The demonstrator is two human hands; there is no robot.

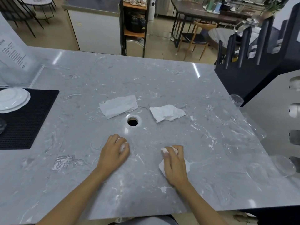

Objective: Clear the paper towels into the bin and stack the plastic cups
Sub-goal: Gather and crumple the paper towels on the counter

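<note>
Two white paper towels lie flat on the grey marble counter: one [118, 106] left of centre, one crumpled [167, 112] to its right. Between them, slightly nearer me, is a round hole [132, 122] in the counter. My left hand [113, 153] is closed around a small wad of paper towel [122, 147] just below the hole. My right hand [174, 163] presses on another paper towel [162, 168], fingers curled over it. Clear plastic cups lie along the right edge: one upright [236, 100] far right, others on their sides [283, 165].
A black mesh mat [30, 117] with white plates [13, 99] sits at the left. A dark slotted holder [253, 62] and a grey dispenser panel [276, 114] stand at the right. A printed sheet [14, 54] leans at far left.
</note>
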